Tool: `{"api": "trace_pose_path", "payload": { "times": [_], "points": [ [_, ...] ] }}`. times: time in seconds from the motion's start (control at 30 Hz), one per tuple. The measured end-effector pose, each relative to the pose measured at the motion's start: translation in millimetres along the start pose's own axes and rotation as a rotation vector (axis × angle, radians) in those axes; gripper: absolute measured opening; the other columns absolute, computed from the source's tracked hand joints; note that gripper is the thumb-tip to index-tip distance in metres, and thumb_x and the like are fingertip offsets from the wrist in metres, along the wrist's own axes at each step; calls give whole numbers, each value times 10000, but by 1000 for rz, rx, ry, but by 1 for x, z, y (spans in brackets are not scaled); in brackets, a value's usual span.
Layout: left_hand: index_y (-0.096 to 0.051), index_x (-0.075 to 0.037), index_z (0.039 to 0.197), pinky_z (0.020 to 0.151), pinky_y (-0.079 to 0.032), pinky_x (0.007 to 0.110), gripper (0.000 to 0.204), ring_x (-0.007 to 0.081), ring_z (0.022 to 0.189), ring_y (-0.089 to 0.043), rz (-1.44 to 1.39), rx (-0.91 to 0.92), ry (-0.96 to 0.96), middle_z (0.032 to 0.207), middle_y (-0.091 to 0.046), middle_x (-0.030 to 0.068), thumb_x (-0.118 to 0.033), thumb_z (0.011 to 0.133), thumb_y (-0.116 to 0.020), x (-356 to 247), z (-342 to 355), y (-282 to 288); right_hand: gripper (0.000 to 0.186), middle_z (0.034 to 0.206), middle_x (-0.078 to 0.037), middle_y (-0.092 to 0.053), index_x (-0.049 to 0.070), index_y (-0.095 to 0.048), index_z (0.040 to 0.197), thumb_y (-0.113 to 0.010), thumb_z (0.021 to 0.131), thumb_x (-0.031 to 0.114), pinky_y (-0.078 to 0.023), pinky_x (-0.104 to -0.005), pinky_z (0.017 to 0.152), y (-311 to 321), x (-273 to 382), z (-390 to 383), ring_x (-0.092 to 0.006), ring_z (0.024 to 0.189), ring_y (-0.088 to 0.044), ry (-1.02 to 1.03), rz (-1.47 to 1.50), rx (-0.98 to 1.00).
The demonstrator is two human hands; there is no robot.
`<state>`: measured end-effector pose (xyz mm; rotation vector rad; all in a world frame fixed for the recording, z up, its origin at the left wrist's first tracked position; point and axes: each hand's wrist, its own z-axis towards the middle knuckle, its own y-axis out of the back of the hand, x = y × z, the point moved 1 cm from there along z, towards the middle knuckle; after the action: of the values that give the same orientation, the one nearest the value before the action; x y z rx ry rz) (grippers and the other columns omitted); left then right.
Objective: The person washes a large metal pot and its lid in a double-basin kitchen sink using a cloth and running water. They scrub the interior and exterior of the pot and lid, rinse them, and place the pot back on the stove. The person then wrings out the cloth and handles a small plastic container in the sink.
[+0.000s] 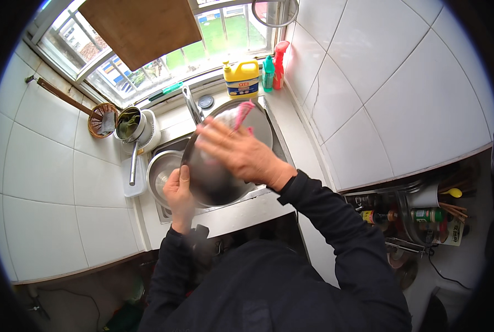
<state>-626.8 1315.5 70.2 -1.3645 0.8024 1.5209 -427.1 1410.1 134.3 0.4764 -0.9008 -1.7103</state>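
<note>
My left hand point(179, 196) grips the rim of a large, dark round pan point(216, 191), which is held tilted over the steel sink point(280, 155). My right hand point(244, 155), blurred with fingers extended, presses a pink and white cloth point(241, 113) against the pan's inside; the cloth is partly hidden behind the fingers. A steel bowl point(159, 169) sits in the sink at the pan's left, just beside my left hand. The tap point(194, 105) rises behind the pan.
Along the window sill stand a yellow jug point(241, 77), a green bottle point(268, 74) and a red spray bottle point(280, 66). A pot with leaves point(128, 126), a wicker basket point(97, 124) and a plastic container point(133, 188) are at left. Several condiment bottles point(427, 214) sit at lower right.
</note>
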Motion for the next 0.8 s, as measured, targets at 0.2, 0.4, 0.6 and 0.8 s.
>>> {"api": "trace_pose_path", "payload": {
  "times": [0.2, 0.4, 0.6, 0.8],
  "points": [
    [-662, 7, 1079, 781, -462, 230, 320, 104, 841, -600, -122, 8, 66, 978, -681, 28, -280, 1068, -521, -5, -10, 30, 349, 1324, -142, -611, 31, -589, 1346, -552, 1030, 175, -419, -334, 1071, -19, -95, -65, -244, 1262, -550, -816, 744, -351],
    [-644, -11, 1124, 674, -429, 205, 349, 60, 758, -565, -342, -51, 203, 884, -647, -16, -332, 1063, -524, 17, -22, 36, 309, 1128, -10, -638, 41, -628, 1261, -569, 1048, 256, -468, -253, 924, -36, -114, -102, -101, 1037, -574, -1099, 1197, -363],
    [-584, 5, 1222, 856, -458, 235, 328, 89, 926, -580, -4, 187, 258, 1039, -642, 12, -276, 1069, -510, 2, 2, 49, 236, 1100, -114, -673, 31, -632, 1176, -583, 1013, 196, -505, -314, 891, 14, -99, -55, -211, 994, -650, -665, 678, -165],
    [-669, 4, 1005, 654, -449, 250, 235, 77, 723, -541, 402, 585, 152, 836, -657, -12, -223, 1025, -611, -38, 44, 13, 276, 951, -150, -606, 62, -631, 1140, -629, 864, 58, -504, -430, 806, 6, -17, 5, -360, 901, -620, -126, 382, 7]
  ]
}}
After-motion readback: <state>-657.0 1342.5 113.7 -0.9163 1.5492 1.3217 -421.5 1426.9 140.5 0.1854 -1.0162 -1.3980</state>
